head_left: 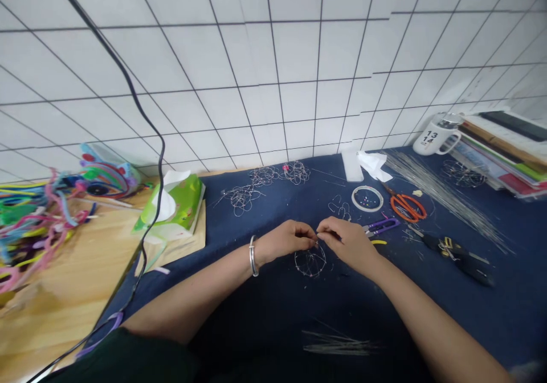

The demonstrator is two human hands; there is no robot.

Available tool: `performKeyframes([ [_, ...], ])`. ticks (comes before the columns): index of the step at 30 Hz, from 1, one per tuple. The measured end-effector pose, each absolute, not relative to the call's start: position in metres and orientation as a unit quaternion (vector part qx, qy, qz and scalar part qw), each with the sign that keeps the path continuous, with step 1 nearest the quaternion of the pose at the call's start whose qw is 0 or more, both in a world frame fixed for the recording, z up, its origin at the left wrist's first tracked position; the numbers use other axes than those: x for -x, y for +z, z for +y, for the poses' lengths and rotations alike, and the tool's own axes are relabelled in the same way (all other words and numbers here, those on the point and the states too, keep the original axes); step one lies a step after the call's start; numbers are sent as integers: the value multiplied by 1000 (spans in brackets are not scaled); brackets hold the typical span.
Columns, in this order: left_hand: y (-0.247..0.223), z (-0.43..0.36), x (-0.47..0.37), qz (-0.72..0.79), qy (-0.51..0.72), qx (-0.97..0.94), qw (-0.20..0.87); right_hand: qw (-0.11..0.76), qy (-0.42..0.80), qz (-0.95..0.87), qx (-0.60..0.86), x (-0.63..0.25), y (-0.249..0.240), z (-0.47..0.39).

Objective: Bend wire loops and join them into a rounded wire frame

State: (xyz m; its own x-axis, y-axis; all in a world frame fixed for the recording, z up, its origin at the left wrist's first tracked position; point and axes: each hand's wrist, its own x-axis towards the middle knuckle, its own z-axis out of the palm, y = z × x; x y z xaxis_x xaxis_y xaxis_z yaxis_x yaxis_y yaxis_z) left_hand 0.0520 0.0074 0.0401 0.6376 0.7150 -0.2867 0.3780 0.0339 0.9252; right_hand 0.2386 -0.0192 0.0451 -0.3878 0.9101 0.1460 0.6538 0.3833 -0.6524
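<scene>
A round wire ornament (311, 264) of thin bent wire hangs just below my fingertips, over the dark blue cloth (256, 309). My left hand (287, 241), with a silver bangle at the wrist, pinches its top edge between thumb and fingers. Close against it on the right, my right hand (348, 243) has its thumb and forefinger pressed together at the same spot. What those right fingertips hold is too small to make out. Just past the right hand lie purple-handled snips (383, 224) and a small yellow piece (378, 242).
Orange-handled scissors (408, 207), a white dish with beads (367, 199), black pliers (457, 257) and long straight wires (444, 195) lie right. Wire shapes (241, 199) lie behind. Cut wires (337, 344) lie in front. A tissue pack (183, 206), black cable (160, 161) and mug (436, 135) stand around.
</scene>
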Motion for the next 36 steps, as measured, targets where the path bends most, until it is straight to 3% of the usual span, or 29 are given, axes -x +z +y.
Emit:
performKeyframes([
  [19, 29, 8, -55, 370, 188, -636, 650, 279, 268, -779, 493, -246, 45, -20],
  [36, 27, 8, -56, 393, 182, -698, 570, 281, 268, -788, 478, -242, 41, -20],
])
